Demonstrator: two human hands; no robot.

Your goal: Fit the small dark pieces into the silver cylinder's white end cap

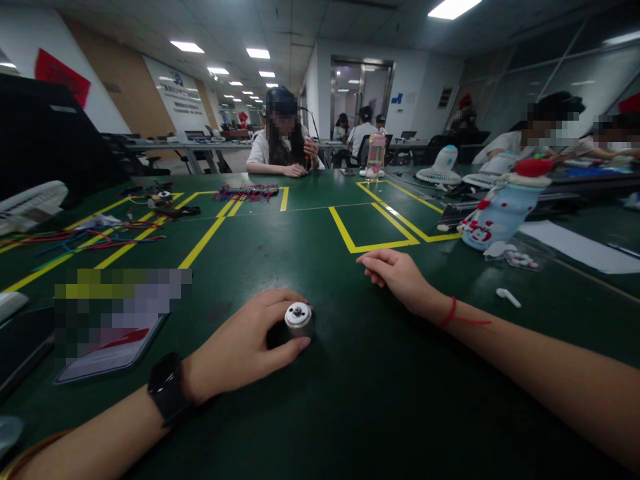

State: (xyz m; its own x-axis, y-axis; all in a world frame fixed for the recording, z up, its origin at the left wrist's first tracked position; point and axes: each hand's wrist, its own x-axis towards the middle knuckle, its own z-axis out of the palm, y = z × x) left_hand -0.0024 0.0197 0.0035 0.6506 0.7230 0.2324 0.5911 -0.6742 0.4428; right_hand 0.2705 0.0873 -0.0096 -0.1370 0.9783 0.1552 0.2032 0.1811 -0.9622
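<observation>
A small silver cylindrical motor [299, 319] stands upright on the dark green table [350, 413], its white round top with a central shaft facing up. My left hand [245, 340] is wrapped round it from the left, thumb on the near side and fingers on the far side. Farther right and a little beyond the motor, my right hand [395, 273] hovers over or rests on the table, its fingers curled together and pointing left. Whether anything small is between those fingertips is hidden.
Left lie a plastic sleeve [120, 353], loose wires [100, 233] and small parts. A wire bundle [247, 193] lies farther back. Right are a blue bottle [503, 213], a white earbud [509, 297], paper [580, 247] and fans [440, 170]. A person [283, 137] sits opposite.
</observation>
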